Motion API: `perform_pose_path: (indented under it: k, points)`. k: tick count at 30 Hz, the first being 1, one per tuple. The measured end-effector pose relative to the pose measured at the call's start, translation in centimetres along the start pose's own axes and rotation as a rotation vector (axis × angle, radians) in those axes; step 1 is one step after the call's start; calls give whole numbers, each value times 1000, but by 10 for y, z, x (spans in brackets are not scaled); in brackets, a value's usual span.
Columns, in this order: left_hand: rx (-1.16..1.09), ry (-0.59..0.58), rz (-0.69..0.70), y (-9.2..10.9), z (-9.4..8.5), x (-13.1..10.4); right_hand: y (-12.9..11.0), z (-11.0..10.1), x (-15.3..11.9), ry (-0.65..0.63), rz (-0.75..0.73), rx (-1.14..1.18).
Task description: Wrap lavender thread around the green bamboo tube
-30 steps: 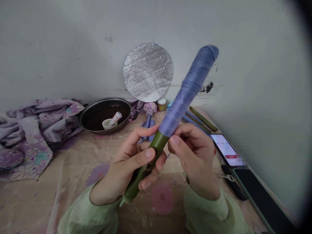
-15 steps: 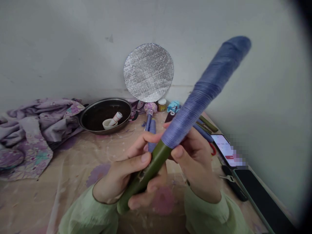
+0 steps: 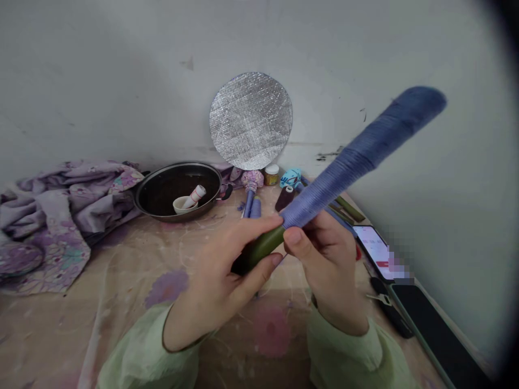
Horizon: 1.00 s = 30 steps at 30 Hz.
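A green bamboo stick (image 3: 265, 244), wound over its upper part with blue-violet thread (image 3: 344, 167), slants up to the right above the table. My left hand (image 3: 217, 278) is closed around the bare green end, thumb below and fingers over the top; it hides the lower tip. At the lower edge of the winding, my right hand (image 3: 330, 270) grips the stick from the right, its thumb in front and its fingers curled behind. The wrapped far end looks rounded and slightly blurred. A short bit of thread seems to show under the stick between both hands.
A black pan (image 3: 160, 189) holds a white bowl (image 3: 178, 205) with a white roll. Behind stand a silver disc (image 3: 251, 119), a jar (image 3: 271, 175) and a dark thread spool (image 3: 285, 199). Purple cloth (image 3: 60, 237) lies left; a lit phone (image 3: 373, 246), keys (image 3: 380, 298) and a dark phone (image 3: 433, 329) lie right.
The stick has tilted lower toward the right. My left hand has turned over, now wrapping the green end from above. My right hand stays near the winding's lower edge.
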<state>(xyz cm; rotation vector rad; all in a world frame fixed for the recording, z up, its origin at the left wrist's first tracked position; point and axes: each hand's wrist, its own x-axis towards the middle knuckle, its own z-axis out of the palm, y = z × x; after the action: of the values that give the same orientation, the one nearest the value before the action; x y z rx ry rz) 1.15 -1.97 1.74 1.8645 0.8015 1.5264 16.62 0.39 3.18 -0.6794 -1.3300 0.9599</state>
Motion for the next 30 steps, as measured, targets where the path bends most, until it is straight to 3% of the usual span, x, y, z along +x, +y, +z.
perform_pose_path:
  k: [4,9,15,21,25,30]
  points:
    - [-36,-50,-74,1,-2,0,0,0,0,-8,36,70]
    - [-469,-26,-339,10,-3,3,1,-2,-3,-33,39,105]
    - [-682,-48,-393,13,-6,7,-2,-3,-4,-77,10,156]
    - [-693,-78,-378,10,-8,8,-1,-4,-4,-33,-35,96]
    - [-572,33,-365,10,-6,6,3,-5,-6,6,-38,77]
    - [-445,88,-334,10,-3,5,6,-5,-6,28,-31,98]
